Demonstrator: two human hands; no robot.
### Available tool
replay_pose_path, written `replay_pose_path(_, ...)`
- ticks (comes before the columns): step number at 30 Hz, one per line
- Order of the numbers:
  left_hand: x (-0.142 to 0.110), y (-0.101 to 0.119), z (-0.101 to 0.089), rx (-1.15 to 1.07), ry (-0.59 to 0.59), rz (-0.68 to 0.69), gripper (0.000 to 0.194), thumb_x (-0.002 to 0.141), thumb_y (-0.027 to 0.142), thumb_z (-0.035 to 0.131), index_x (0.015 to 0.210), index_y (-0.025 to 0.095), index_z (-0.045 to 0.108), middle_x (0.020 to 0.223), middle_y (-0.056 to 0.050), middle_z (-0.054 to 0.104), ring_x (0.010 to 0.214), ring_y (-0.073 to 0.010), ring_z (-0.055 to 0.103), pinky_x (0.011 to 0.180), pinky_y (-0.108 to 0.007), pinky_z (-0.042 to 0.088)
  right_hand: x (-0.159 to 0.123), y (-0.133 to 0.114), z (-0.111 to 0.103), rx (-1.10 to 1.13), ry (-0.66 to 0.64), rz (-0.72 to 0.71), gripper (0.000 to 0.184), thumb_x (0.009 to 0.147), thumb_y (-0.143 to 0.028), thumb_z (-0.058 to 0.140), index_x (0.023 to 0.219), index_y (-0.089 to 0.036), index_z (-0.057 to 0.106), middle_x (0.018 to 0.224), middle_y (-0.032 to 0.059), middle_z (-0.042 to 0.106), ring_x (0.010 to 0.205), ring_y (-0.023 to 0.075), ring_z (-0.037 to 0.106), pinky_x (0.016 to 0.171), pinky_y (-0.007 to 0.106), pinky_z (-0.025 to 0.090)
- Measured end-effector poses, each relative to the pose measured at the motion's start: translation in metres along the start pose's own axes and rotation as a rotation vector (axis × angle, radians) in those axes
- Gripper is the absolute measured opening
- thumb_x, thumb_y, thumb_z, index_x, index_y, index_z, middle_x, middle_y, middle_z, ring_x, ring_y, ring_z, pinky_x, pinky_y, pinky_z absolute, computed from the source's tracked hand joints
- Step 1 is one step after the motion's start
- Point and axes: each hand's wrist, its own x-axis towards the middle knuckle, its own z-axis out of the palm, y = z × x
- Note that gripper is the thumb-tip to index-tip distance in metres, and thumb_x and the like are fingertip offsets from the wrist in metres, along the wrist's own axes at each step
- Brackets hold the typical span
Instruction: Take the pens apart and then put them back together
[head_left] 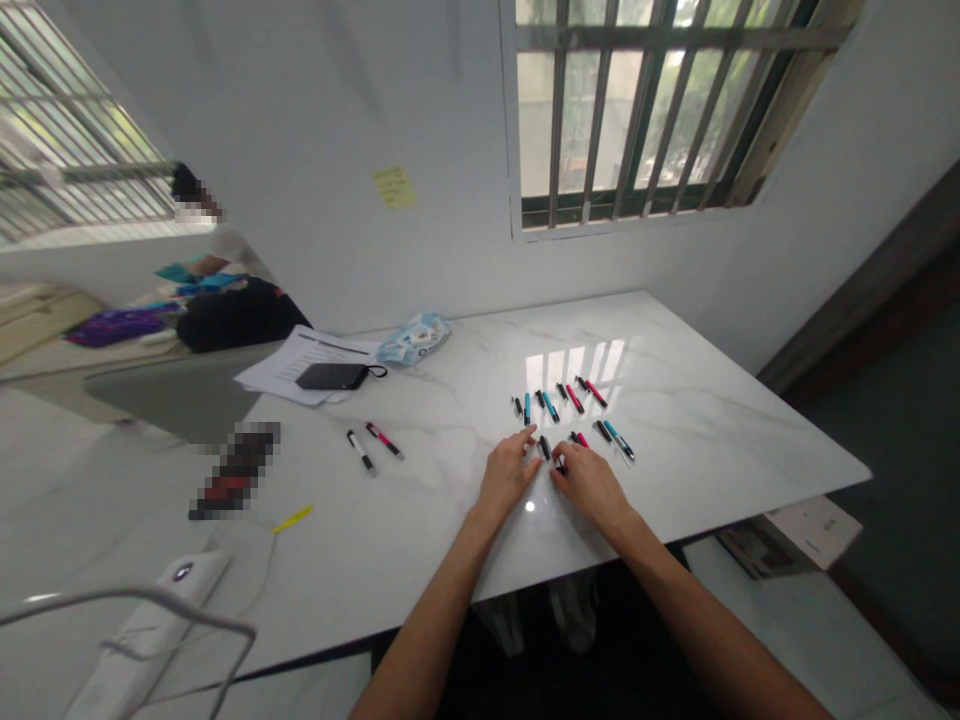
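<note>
Both my hands are on a white marble table (675, 470), near the front edge. Several short pens with black, blue or red bodies lie in two loose rows. My left hand (510, 472) rests with its fingers spread, its fingertips close to a black pen (544, 447). My right hand (589, 485) has its fingertips on a red-and-black pen (559, 462), which is partly hidden. A blue pen (619, 440) lies to the right of my right hand. Two more pens (373, 446) lie well to the left.
Papers (307, 365) lie at the table's far left, under a black pouch (331, 376). Beside them is a blue plastic packet (414, 338). A yellow piece (292, 518) and a pixelated object (236, 470) lie at left. A wall and a barred window (637, 110) stand behind.
</note>
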Motion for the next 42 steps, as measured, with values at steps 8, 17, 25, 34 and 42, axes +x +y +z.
replay_pose_path(8,-0.002,0.002,-0.002,-0.011,-0.038,-0.013,0.059,0.082,0.015,0.072,0.139,0.026,0.062,0.104,-0.002,0.077,0.089,-0.0207,0.068,0.091,-0.036,0.054,-0.002,-0.001,-0.001,-0.038,-0.010,0.010,0.017,0.096,-0.024,0.063,0.111,-0.021,0.067,0.106,0.0088,0.073,0.095,0.0242,0.069,0.079,0.031,0.045)
replay_pose_path(17,-0.008,-0.003,-0.008,0.065,-0.055,0.029,0.058,0.086,0.016,0.068,0.143,0.025,0.059,0.112,-0.004,0.075,0.091,-0.0207,0.067,0.093,-0.037,0.055,-0.007,-0.005,-0.009,-0.046,0.017,0.006,0.018,0.095,-0.023,0.064,0.112,-0.021,0.068,0.104,0.0083,0.073,0.091,0.0236,0.069,0.077,0.031,0.045)
replay_pose_path(25,-0.027,-0.081,-0.123,0.608,0.137,0.041,0.047,0.090,0.008,0.048,0.130,0.022,0.069,0.126,-0.011,0.069,0.114,-0.0292,0.060,0.108,-0.047,0.046,-0.022,0.001,-0.010,0.110,0.105,-0.096,0.016,0.097,-0.022,0.061,0.111,-0.022,0.068,0.096,0.0043,0.071,0.091,0.0228,0.067,0.083,0.032,0.047)
replay_pose_path(34,-0.029,-0.138,-0.180,0.821,0.077,-0.005,0.031,0.093,0.015,0.050,0.103,0.024,0.078,0.126,-0.011,0.072,0.122,-0.0391,0.055,0.094,-0.054,0.046,-0.025,-0.010,-0.004,0.230,0.099,-0.210,0.015,0.095,-0.019,0.064,0.108,-0.023,0.071,0.093,0.0036,0.070,0.091,0.0218,0.066,0.086,0.035,0.049)
replay_pose_path(42,-0.012,-0.125,-0.162,0.660,0.186,0.224,0.021,0.096,0.022,0.054,0.104,0.023,0.073,0.107,-0.010,0.077,0.117,-0.0310,0.064,0.110,-0.054,0.036,-0.027,0.003,-0.005,0.256,0.104,-0.230,0.012,0.095,-0.020,0.063,0.105,-0.023,0.070,0.092,0.0026,0.070,0.085,0.0198,0.066,0.080,0.032,0.047)
